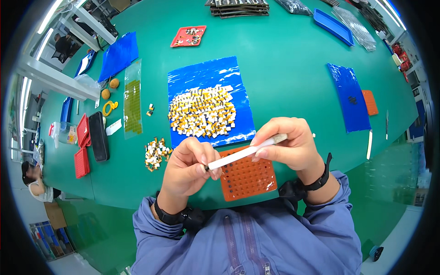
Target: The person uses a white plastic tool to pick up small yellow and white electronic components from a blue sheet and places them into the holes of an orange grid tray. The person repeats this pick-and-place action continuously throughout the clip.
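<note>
My right hand grips a long white stick-shaped tool that slants down to the left. My left hand pinches a tiny dark part at the tool's lower tip; the part is mostly hidden by my fingers. Both hands hover over an orange tray with a grid of small holes, near the table's front edge. Behind the tray lies a blue plastic sheet bearing a heap of several small white-and-yellow parts. A smaller pile of the same parts lies on the green table left of my left hand.
A black flat case and red trays lie at the left, beside a clear bag of yellow parts. More blue sheets, a blue tray and a red tray sit farther back. Another person sits at far left.
</note>
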Demonstrator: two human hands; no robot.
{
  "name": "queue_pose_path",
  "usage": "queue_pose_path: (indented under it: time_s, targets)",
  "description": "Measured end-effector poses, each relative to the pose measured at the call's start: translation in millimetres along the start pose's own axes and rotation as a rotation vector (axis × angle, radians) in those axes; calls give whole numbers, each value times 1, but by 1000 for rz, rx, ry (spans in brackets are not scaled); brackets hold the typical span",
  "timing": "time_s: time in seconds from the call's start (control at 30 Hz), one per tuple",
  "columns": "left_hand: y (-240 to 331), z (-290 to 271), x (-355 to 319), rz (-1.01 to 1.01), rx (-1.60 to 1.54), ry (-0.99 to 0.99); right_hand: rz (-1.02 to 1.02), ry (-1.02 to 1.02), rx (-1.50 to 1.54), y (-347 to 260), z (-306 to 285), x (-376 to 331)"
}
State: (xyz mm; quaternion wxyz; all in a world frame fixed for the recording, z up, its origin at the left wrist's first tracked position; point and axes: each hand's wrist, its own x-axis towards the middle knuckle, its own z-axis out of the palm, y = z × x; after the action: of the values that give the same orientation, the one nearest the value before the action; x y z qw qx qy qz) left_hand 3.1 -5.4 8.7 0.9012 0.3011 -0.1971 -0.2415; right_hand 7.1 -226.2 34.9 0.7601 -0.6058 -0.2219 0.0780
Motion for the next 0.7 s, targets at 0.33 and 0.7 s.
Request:
queue_pose_path:
  time_s: [0.33, 0.7]
  targets:
    - [-2, 2, -3, 47, 22, 43, -357, 39, -353, 9, 5, 9]
    - [0, 3, -6, 59, 51, 18, -249, -98, -427, -1, 1, 5]
